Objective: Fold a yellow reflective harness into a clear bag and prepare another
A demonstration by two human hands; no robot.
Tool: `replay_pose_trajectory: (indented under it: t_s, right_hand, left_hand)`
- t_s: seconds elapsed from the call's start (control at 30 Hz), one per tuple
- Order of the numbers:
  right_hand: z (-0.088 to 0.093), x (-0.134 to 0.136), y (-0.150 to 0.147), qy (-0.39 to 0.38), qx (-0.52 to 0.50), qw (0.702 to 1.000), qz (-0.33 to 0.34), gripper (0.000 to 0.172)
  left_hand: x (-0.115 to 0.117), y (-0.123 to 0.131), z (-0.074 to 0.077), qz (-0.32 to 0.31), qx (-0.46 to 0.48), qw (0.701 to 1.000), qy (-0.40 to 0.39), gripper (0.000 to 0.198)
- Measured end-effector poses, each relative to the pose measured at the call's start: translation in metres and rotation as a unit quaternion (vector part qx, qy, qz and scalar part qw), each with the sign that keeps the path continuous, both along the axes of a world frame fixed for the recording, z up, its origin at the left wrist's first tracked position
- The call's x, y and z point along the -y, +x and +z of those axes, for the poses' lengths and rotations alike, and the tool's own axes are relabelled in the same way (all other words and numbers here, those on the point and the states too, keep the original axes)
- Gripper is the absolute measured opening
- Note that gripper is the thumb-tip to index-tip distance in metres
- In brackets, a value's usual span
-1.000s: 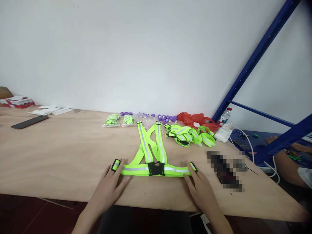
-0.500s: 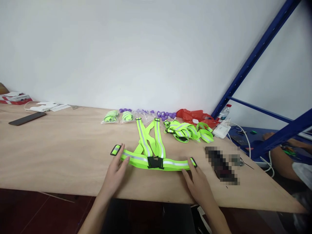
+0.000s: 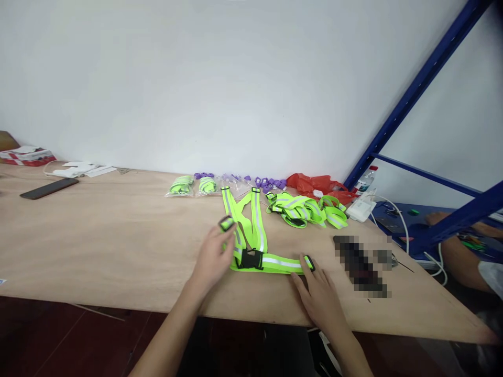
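Observation:
A neon green reflective vest (image 3: 257, 220) made of straps lies on the wooden table in front of me, its black buckle (image 3: 251, 258) fastened at the middle of the waist strap. My left hand (image 3: 214, 256) grips the left end of that strap, folded up over the left shoulder strap; a black slider shows above my fingers. My right hand (image 3: 316, 288) rests with fingers spread on the right end, beside another black slider (image 3: 309, 263). The palm side of my left hand is hidden.
Behind the vest lie a pile of green straps (image 3: 298, 208), two bagged vests (image 3: 181, 185), purple rolls (image 3: 270, 183) and a red plastic bag (image 3: 318, 184). A white adapter (image 3: 359, 208) and a bottle (image 3: 366, 179) stand near the blue rack (image 3: 416, 84). At right is another person's arm (image 3: 458, 262).
My left hand has carried the left end of the waist strap rightward and up, folding it in toward the buckle. My right hand stays at the right end.

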State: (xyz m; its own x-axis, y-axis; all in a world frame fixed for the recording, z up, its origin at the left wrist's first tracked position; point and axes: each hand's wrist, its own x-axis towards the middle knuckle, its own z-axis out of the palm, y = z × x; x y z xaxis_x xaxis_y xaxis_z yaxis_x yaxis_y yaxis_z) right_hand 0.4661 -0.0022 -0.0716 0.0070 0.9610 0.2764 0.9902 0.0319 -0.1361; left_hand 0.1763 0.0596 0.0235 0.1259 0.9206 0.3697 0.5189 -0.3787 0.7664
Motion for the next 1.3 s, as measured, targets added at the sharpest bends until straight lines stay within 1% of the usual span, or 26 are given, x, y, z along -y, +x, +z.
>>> replay_pose_trajectory:
  t_s: [0.03,0.1,0.17,0.23,0.3,0.37,0.43,0.5,0.6,0.7,0.77,0.83,0.87,0.93,0.97,1.03,1.1,1.17,1.3]
  right_hand:
    - [0.000,0.000,0.000,0.001,0.002,1.000,0.002,0.058]
    - [0.000,0.000,0.000,0.007,0.005,1.000,0.002,0.059]
    - [0.001,0.000,0.000,0.015,0.004,1.000,0.001,0.059]
    - [0.001,0.001,-0.001,0.023,0.001,1.000,0.003,0.058]
    - [0.002,0.002,-0.002,0.027,-0.004,1.000,0.006,0.058]
    - [0.003,0.002,-0.003,0.026,-0.014,1.000,0.005,0.059]
    - [0.005,0.002,-0.003,0.020,-0.034,0.999,0.000,0.060]
    - [0.007,0.002,-0.002,0.016,-0.070,0.997,-0.011,0.059]
    - [0.011,0.003,-0.001,0.018,-0.154,0.987,-0.031,0.058]
    - [0.018,0.006,-0.002,0.057,-0.225,0.972,-0.046,0.059]
    - [0.027,0.007,-0.006,0.105,-0.244,0.964,-0.023,0.058]
    - [0.041,0.004,-0.012,0.132,-0.251,0.958,0.043,0.055]
    - [0.050,0.001,-0.017,0.128,-0.253,0.955,0.085,0.053]
    - [0.070,-0.008,-0.028,0.082,-0.257,0.948,0.168,0.051]
    - [0.080,-0.013,-0.034,0.044,-0.256,0.945,0.199,0.050]
    - [0.098,-0.023,-0.046,-0.027,-0.256,0.938,0.232,0.048]
    - [0.110,-0.031,-0.058,-0.082,-0.263,0.933,0.233,0.044]
    - [0.115,-0.037,-0.066,-0.119,-0.270,0.930,0.220,0.039]
    - [0.112,-0.040,-0.074,-0.143,-0.301,0.919,0.208,0.032]
  left_hand:
    - [-0.001,0.013,0.002,-0.052,-0.086,0.995,0.018,0.040]
    - [0.002,0.038,0.000,-0.146,-0.223,0.963,0.047,0.034]
    - [0.009,0.057,-0.010,-0.215,-0.297,0.927,0.080,0.032]
    - [0.015,0.067,-0.023,-0.239,-0.337,0.905,0.103,0.031]
    - [0.018,0.069,-0.034,-0.242,-0.353,0.897,0.110,0.034]
    - [0.018,0.065,-0.040,-0.244,-0.354,0.896,0.107,0.037]
    - [0.016,0.061,-0.042,-0.251,-0.345,0.899,0.102,0.038]
    - [0.014,0.056,-0.040,-0.257,-0.327,0.904,0.097,0.037]
    - [0.014,0.048,-0.036,-0.243,-0.273,0.926,0.092,0.040]
    - [0.015,0.039,-0.032,-0.183,-0.176,0.963,0.092,0.041]
    - [0.015,0.035,-0.032,-0.154,-0.124,0.974,0.109,0.039]
    - [0.014,0.032,-0.033,-0.155,-0.114,0.971,0.139,0.038]
    - [0.014,0.031,-0.034,-0.163,-0.122,0.967,0.154,0.039]
    - [0.012,0.031,-0.036,-0.176,-0.148,0.957,0.178,0.043]
    - [0.012,0.032,-0.038,-0.180,-0.164,0.952,0.186,0.044]
    - [0.011,0.033,-0.041,-0.183,-0.195,0.942,0.201,0.040]
    - [0.010,0.033,-0.042,-0.181,-0.227,0.934,0.210,0.032]
    - [0.011,0.032,-0.042,-0.180,-0.250,0.927,0.212,0.028]
    - [0.012,0.026,-0.040,-0.185,-0.274,0.922,0.200,0.031]
